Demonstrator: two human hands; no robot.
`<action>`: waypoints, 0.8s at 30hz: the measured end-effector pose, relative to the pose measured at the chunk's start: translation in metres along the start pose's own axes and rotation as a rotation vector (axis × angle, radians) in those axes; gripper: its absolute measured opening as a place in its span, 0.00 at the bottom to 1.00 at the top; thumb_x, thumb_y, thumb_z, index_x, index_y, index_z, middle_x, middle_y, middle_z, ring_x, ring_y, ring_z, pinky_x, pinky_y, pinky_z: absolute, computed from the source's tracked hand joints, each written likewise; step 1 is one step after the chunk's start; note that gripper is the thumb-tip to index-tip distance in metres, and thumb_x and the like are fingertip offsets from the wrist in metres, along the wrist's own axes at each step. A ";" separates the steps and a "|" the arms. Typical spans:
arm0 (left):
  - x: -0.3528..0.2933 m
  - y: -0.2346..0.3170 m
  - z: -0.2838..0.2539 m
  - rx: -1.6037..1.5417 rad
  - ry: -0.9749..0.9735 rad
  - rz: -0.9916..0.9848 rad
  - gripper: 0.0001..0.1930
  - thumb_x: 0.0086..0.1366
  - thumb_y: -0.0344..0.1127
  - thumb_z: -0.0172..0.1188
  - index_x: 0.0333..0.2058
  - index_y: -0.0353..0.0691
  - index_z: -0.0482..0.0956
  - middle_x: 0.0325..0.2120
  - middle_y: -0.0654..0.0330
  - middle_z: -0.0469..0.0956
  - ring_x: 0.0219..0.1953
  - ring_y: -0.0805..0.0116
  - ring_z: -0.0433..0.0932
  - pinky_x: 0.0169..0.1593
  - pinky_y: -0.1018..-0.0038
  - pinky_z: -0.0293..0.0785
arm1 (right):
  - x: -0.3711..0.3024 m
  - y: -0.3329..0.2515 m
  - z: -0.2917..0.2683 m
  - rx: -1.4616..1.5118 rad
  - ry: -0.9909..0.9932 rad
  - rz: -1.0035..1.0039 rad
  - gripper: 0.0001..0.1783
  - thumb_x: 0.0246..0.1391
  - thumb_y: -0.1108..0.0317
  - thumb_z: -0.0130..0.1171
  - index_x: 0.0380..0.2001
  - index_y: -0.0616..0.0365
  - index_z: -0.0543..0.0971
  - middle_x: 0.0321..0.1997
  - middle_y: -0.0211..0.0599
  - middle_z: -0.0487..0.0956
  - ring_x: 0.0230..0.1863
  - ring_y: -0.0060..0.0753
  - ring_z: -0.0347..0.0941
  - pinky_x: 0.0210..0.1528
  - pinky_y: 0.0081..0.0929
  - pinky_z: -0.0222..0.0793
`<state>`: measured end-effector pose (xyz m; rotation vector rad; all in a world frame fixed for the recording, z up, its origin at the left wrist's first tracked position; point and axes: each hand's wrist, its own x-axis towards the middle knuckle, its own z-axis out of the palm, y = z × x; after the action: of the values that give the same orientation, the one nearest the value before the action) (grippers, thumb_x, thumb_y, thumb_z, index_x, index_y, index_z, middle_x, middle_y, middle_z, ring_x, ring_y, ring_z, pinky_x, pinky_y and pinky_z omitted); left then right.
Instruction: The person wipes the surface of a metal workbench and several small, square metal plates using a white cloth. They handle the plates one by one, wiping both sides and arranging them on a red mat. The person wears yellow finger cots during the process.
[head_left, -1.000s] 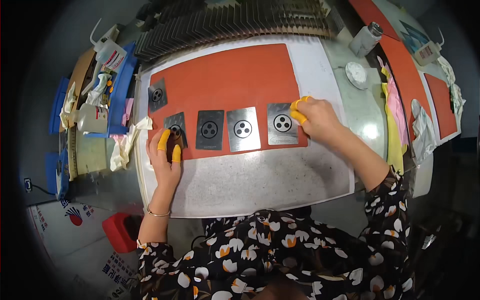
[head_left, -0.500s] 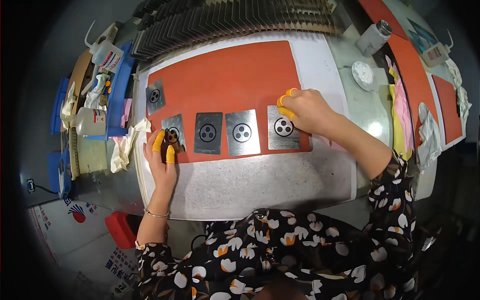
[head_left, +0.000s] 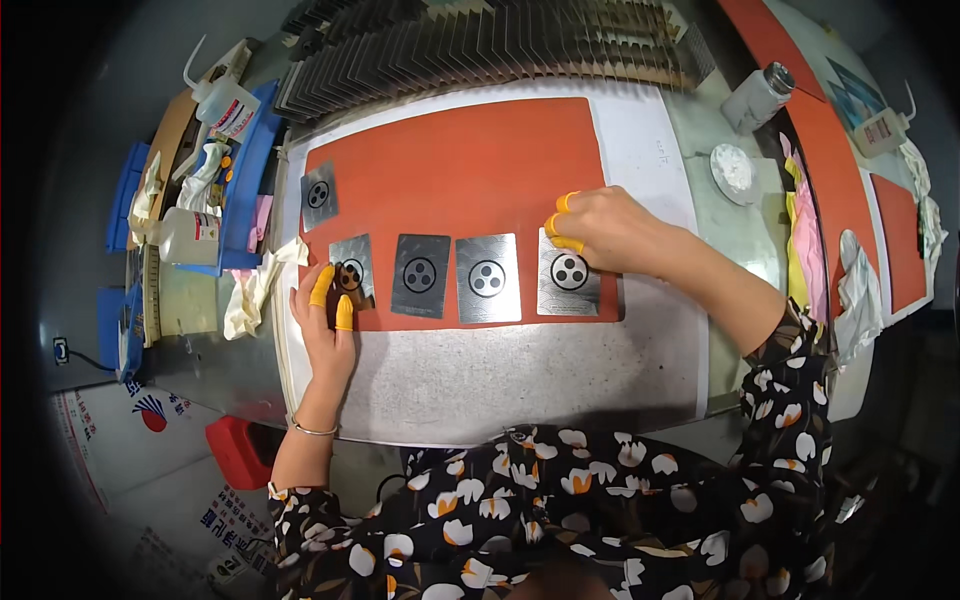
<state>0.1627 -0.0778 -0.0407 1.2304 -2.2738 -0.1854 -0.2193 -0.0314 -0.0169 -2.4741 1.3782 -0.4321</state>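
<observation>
Several thin grey metal plates lie on an orange mat (head_left: 460,160), each marked with a dark ring and dots. Yellow finger cots cover some fingertips of both hands. My left hand (head_left: 326,335) is open, thumb and forefinger apart, at the lower left edge of a plate (head_left: 352,247). Over the top of the rightmost plate (head_left: 556,300) my right hand (head_left: 612,232) is closed with curled fingers; whatever they hold, if anything, is hidden. Between the hands lie a darker plate (head_left: 420,243) and a shinier plate (head_left: 488,307). Farther left is another plate (head_left: 322,212).
A long row of upright metal plates (head_left: 480,55) stands at the back. At left are a blue tray (head_left: 262,120), squeeze bottles (head_left: 225,108) and crumpled cloths (head_left: 245,305). To the right stand a grey-white bottle (head_left: 757,98) and a small dish of white material (head_left: 734,172).
The whole scene sits slightly lower in the picture. My right fingertips have shifted a little left over the rightmost plate. My left hand stays by its plate.
</observation>
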 end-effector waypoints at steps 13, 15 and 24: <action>0.003 0.002 -0.002 0.015 0.005 0.012 0.18 0.60 0.32 0.51 0.50 0.37 0.67 0.51 0.54 0.66 0.56 0.55 0.62 0.62 0.52 0.37 | 0.003 0.004 -0.004 0.004 0.044 -0.096 0.03 0.43 0.72 0.54 0.21 0.60 0.74 0.23 0.42 0.73 0.28 0.43 0.72 0.28 0.38 0.67; -0.001 0.001 0.000 0.018 0.013 0.020 0.18 0.60 0.31 0.51 0.50 0.37 0.67 0.52 0.53 0.65 0.56 0.55 0.62 0.63 0.52 0.37 | 0.002 0.002 -0.001 0.048 0.057 0.049 0.03 0.44 0.72 0.54 0.22 0.59 0.75 0.24 0.42 0.74 0.27 0.44 0.72 0.29 0.39 0.67; 0.000 0.002 0.002 -0.038 0.020 -0.001 0.20 0.56 0.29 0.54 0.49 0.38 0.68 0.51 0.53 0.65 0.56 0.55 0.61 0.62 0.52 0.39 | -0.006 -0.039 0.013 -0.049 0.100 0.343 0.04 0.45 0.71 0.54 0.25 0.60 0.74 0.25 0.46 0.75 0.28 0.47 0.74 0.31 0.40 0.70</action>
<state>0.1605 -0.0770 -0.0417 1.2083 -2.2426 -0.2153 -0.1871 -0.0049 -0.0142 -2.2137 1.8299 -0.4517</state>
